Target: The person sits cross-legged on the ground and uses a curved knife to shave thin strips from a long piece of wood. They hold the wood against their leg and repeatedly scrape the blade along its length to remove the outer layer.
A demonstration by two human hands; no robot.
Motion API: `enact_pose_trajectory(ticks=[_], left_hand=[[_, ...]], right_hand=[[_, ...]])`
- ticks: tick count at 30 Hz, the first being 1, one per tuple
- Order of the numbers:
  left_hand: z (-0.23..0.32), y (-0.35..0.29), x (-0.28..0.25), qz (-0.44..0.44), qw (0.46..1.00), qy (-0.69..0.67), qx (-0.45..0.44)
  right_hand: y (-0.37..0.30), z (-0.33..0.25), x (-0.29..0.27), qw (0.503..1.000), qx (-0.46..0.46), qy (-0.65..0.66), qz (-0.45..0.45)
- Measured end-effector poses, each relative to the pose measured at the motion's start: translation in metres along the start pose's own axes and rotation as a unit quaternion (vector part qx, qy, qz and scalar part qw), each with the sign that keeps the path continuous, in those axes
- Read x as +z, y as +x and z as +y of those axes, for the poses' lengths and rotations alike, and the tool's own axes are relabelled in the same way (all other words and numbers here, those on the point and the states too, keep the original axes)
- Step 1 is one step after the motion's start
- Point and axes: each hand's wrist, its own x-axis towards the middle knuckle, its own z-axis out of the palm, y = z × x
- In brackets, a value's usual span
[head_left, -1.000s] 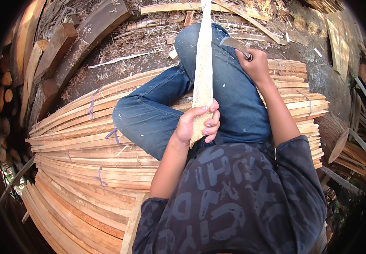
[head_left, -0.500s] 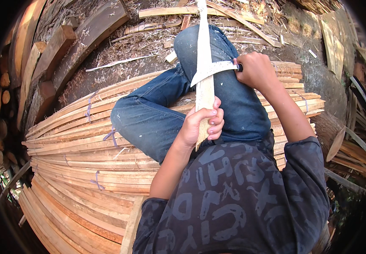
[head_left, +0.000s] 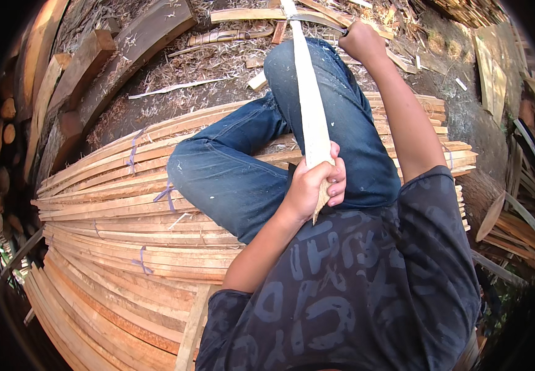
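Note:
A long pale wooden slat [head_left: 309, 93] runs from near my waist over my raised right thigh toward the top edge. My left hand [head_left: 318, 183] is wrapped round its near end, close to my shirt, with a pointed tip sticking out below the fist. Farther off, my right hand [head_left: 362, 43] is closed on the dark handle of a curved knife [head_left: 320, 21]. The knife's blade lies across the far part of the slat, its tip toward the left. The slat's far end is cut off by the picture's top edge.
I sit on bundled wooden slats [head_left: 113, 191] tied with purple strips [head_left: 165, 196]. Heavy dark beams [head_left: 132, 62] lie at the far left. Shavings [head_left: 230, 62] and loose strips cover the ground ahead. A log [head_left: 482, 207] and more offcuts are at the right.
My right hand has pushed the knife away along the slat, from over my thigh to beyond my knee, and that arm is stretched out. My left hand keeps its hold, shifted slightly right.

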Motion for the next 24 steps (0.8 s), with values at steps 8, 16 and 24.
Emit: enact_pose_trajectory(ticks=[8, 16, 24], left_hand=[[0.008, 0.001, -0.023, -0.053, 0.996, -0.075, -0.014], [0.004, 0.015, -0.013, 0.048, 0.997, 0.054, -0.006], [-0.006, 0.014, -0.008, 0.073, 0.995, 0.061, 0.022]], right_hand=[[-0.089, -0.014, -0.037, 0.992, -0.101, 0.036, -0.064], [-0.099, -0.018, -0.051, 0.970, -0.172, -0.060, -0.162], [-0.035, -0.010, -0.010, 0.997, -0.058, -0.042, -0.028]])
